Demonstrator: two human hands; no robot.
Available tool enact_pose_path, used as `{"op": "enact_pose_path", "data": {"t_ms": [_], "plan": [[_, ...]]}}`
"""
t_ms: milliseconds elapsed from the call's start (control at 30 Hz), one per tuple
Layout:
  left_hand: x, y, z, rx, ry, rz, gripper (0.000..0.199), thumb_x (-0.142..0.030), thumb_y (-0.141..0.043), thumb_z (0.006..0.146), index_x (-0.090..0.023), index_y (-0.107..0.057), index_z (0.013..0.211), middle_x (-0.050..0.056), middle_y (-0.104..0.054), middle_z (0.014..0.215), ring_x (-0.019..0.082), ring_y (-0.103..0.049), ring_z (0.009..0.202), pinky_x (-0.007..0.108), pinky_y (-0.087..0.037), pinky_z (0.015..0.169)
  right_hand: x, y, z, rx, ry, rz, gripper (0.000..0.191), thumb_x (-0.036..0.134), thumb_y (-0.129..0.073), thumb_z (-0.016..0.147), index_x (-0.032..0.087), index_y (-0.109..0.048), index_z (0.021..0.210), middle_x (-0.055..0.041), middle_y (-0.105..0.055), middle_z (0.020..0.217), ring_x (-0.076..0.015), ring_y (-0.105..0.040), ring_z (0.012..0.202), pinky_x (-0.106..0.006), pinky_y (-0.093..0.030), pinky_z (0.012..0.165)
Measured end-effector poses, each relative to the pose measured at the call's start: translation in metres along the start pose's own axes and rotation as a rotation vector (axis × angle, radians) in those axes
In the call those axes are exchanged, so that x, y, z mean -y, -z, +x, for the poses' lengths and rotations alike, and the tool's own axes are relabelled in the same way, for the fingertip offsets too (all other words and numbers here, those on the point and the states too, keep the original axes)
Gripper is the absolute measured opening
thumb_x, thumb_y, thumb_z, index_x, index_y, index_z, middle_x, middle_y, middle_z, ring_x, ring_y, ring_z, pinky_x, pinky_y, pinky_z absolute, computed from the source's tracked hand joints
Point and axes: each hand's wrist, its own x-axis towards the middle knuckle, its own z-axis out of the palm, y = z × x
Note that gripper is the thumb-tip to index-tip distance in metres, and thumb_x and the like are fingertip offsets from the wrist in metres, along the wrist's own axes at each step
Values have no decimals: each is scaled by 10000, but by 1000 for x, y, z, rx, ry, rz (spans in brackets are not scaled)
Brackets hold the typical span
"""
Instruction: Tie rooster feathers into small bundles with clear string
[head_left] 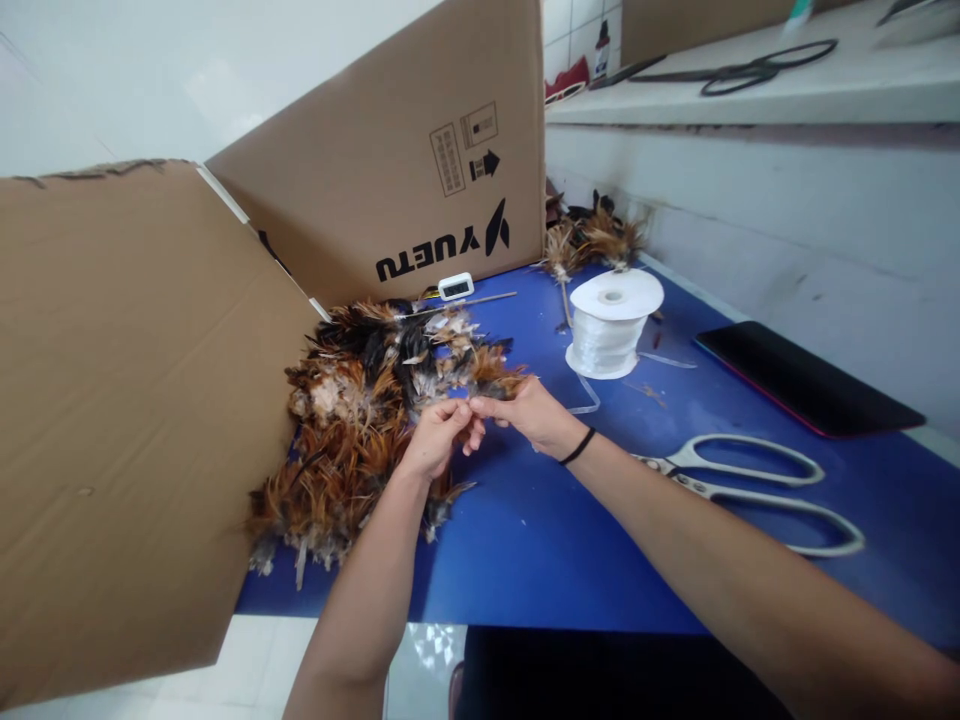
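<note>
My left hand (441, 437) and my right hand (534, 412) meet fingertip to fingertip over the blue table. Both are closed in a pinch; what lies between the fingers is too small to make out. Brown and orange feathers (491, 368) show right behind my right fingers, and I cannot tell whether they are held. Left of my hands spreads a large pile of brown, black and grey feathers (352, 450). A spool of shiny white ribbon (611, 325) stands beyond my right hand, a loose strand trailing near the wrist. White-handled scissors (742, 468) lie partly under my right forearm.
Tall cardboard panels (360, 170) wall off the left and back. A small white digital display (456, 287) stands by the back panel. More feathers (600, 235) lie behind the spool. A black flat slab (806, 375) rests at right; dark scissors (750, 72) lie on the ledge.
</note>
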Motion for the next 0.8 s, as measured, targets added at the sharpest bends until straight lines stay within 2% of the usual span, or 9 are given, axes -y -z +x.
{"op": "enact_pose_path", "data": {"t_ms": [133,267,367,567,667,800], "plan": [[1,-1,1,-47,5,-13,404,-489,-713,710,-109,-599,635,-5,-554,510,53,-463,389,174,-330,371,6,-2,-3,8,65,-37,328,409,-800,593,157,-616,694,36,-567,565,-76,-429,492,-232,-348,470],[3,0,3,-106,-33,-16,380,-464,-737,691,-119,-593,625,-14,-545,495,56,-462,393,174,-331,378,10,-5,-4,17,86,-138,301,423,-754,647,156,-616,653,-1,-620,606,-125,-540,590,-284,-454,608],[3,2,4,-158,-113,-24,349,-439,-733,704,-130,-593,626,-21,-540,490,57,-468,407,173,-346,396,4,-5,-3,-33,100,-236,300,425,-741,651,152,-621,679,-7,-622,623,-135,-546,618,-298,-458,635],[6,4,6,-235,-217,43,329,-433,-707,734,-137,-608,632,-27,-531,489,60,-476,429,181,-380,435,-1,-6,-1,-152,159,-324,288,402,-745,624,163,-586,651,15,-569,600,-114,-488,565,-267,-417,552],[6,3,6,-250,-232,71,318,-425,-702,741,-136,-619,642,-25,-541,503,59,-481,435,182,-387,446,1,-9,-2,-202,171,-307,242,365,-725,634,161,-598,666,1,-598,619,-120,-507,570,-268,-427,551],[5,2,5,-258,-213,99,292,-410,-705,740,-135,-639,667,-16,-573,532,60,-492,434,185,-390,440,1,-9,-1,-183,192,-247,217,358,-688,667,157,-644,736,-27,-664,710,-146,-574,648,-293,-473,628]]}}
